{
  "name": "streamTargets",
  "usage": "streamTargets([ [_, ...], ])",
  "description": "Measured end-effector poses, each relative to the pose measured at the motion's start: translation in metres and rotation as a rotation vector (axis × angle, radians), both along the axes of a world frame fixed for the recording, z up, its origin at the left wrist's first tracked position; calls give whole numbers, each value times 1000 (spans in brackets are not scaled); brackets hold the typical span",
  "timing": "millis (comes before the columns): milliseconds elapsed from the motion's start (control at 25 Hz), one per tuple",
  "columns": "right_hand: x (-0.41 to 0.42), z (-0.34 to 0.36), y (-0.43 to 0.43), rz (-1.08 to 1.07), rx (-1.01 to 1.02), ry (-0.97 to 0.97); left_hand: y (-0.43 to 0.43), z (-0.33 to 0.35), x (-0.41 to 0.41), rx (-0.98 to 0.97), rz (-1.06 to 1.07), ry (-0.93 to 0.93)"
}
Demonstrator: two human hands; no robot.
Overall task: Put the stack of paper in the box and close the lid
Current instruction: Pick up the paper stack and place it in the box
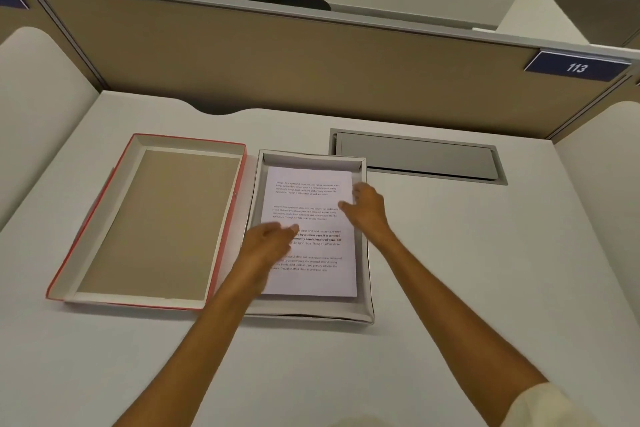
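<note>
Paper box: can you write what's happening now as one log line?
stack of paper: in box | left hand, right hand: on paper | lid: off, beside box

A blue sign (pixel 576 66) on the partition reads "113"; the stack of paper (pixel 311 211) carries small print, mostly illegible

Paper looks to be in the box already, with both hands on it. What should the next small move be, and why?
Probably lift both hands off and reach the left hand to the red-edged lid. The stack of paper already lies flat inside the box, with the right hand at its right edge. The lid lies open side up beside the box on the left, so closing is what remains.
</note>
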State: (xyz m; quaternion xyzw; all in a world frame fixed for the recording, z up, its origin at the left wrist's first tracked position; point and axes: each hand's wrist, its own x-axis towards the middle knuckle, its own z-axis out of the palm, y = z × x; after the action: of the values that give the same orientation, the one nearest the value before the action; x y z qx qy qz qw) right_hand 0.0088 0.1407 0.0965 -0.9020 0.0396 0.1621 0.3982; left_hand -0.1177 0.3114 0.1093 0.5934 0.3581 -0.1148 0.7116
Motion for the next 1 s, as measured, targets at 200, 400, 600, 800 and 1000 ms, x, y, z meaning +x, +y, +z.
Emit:
streamTargets([
  [200,61,-4,27,308,-71,-104,-28,-5,-37,-755,216,303],
  [400,96,-19,51,527,-230,-76,-35,-9,-35,-808,306,306],
  [600,112,-31,59,631,-280,-7,-32,-21,-25,-766,332,384],
  [800,118,-35,52,623,-198,38,-28,-32,-23,-772,334,423],
  [1000,120,-42,50,605,-183,36,-24,-31,-18,-778,307,452],
])
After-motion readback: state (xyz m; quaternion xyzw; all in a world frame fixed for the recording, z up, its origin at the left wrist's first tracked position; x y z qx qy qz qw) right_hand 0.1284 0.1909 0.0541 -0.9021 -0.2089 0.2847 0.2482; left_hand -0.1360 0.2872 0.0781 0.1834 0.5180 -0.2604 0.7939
